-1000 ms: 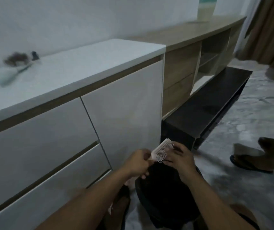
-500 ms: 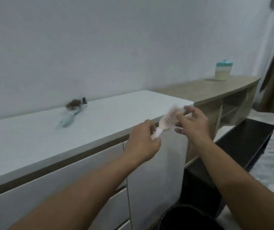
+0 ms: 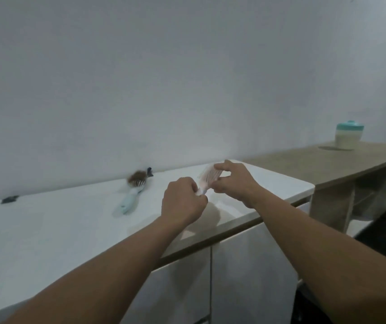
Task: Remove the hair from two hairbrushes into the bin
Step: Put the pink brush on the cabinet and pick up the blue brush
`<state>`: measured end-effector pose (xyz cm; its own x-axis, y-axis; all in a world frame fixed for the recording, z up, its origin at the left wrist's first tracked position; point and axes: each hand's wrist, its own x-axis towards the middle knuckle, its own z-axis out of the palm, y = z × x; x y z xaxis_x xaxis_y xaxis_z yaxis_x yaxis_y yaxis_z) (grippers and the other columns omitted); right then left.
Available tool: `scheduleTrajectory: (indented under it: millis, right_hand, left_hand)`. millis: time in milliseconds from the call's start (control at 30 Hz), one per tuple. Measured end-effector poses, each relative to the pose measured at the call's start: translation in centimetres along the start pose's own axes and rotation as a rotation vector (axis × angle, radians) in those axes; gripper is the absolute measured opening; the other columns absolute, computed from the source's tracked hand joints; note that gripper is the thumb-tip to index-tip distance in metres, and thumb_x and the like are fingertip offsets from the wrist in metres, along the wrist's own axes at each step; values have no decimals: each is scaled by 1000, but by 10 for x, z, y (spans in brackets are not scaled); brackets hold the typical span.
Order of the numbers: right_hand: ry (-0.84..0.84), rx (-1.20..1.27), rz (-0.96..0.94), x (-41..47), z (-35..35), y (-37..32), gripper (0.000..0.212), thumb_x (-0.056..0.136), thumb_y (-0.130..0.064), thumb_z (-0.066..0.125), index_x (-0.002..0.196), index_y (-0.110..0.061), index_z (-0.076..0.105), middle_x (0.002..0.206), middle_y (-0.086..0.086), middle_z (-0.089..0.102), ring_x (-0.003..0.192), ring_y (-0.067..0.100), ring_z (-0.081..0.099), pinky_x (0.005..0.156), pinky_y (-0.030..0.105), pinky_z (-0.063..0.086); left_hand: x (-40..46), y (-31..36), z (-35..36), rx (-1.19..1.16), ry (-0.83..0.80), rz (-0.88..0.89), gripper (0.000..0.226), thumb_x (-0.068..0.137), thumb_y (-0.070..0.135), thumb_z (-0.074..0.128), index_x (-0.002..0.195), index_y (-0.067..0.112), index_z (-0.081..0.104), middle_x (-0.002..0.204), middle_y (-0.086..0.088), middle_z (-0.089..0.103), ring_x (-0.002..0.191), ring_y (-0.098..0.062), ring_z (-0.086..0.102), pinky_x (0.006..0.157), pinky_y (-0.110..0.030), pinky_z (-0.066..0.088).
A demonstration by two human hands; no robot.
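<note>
A small white hairbrush is held above the white cabinet top. My left hand grips its handle, and my right hand pinches the brush head from above and below. A second hairbrush with a light blue handle lies on the cabinet top near the wall, its head covered by a clump of brown hair. The bin is out of view.
A small dark clip lies by the blue brush and another dark object sits far left. A teal-lidded jar stands on the lower wooden counter to the right. A dark low bench is at the lower right.
My view rose from the bin on the floor to the cabinet top. Both hands carried the white brush up from over the bin to above the cabinet surface.
</note>
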<state>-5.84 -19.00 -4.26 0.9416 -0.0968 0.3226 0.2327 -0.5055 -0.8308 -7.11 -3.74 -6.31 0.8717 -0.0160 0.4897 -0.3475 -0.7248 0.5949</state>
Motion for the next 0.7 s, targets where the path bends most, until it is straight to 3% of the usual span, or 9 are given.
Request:
scheduleTrajectory:
  millis: [133,267,333,400,567,700]
  right_hand:
    - [17,-95,7,18,28,4,59,76,-6,63,133,-16,55,147,4,44,126,22,52,105,36,44]
    - [31,-85,11,30,54,12,47,81,-5,62,128,-13,60,141,4,51,124,19,51,88,19,42]
    - [17,-84,13,38,63,16,44,82,-7,63,126,-13,62,139,4,51,118,17,53,78,14,41]
    - [8,-99,12,47,71,19,42,82,-7,63,124,-13,63,138,4,52,119,18,54,76,15,40]
    - [-22,-177,2,64,87,27,44,83,-6,56,126,-16,61,139,1,54,124,18,53,99,22,38]
    - [-44,-248,-10,71,92,30,43,83,-12,60,125,-23,61,136,-3,57,121,16,55,105,29,39]
  left_hand:
    - [14,-21,-1,25,2,-17,15,76,25,66,80,11,71,81,-3,70,77,-22,63,64,-28,46]
    - [26,-38,3,21,-15,-33,30,77,34,68,70,6,71,70,-7,69,69,-24,64,60,-32,46]
    - [31,-45,6,-9,-10,-81,43,78,43,70,58,7,60,55,-2,57,54,-21,52,50,-30,37]
    - [35,-51,10,-36,1,-131,48,79,49,70,57,9,56,50,0,48,48,-19,44,46,-28,29]
    - [46,-58,16,-18,9,-187,36,81,46,66,85,10,68,84,-5,68,82,-27,66,62,-29,44]
    - [50,-63,18,-16,6,-197,33,79,41,63,74,8,62,67,-3,58,73,-29,64,51,-28,35]
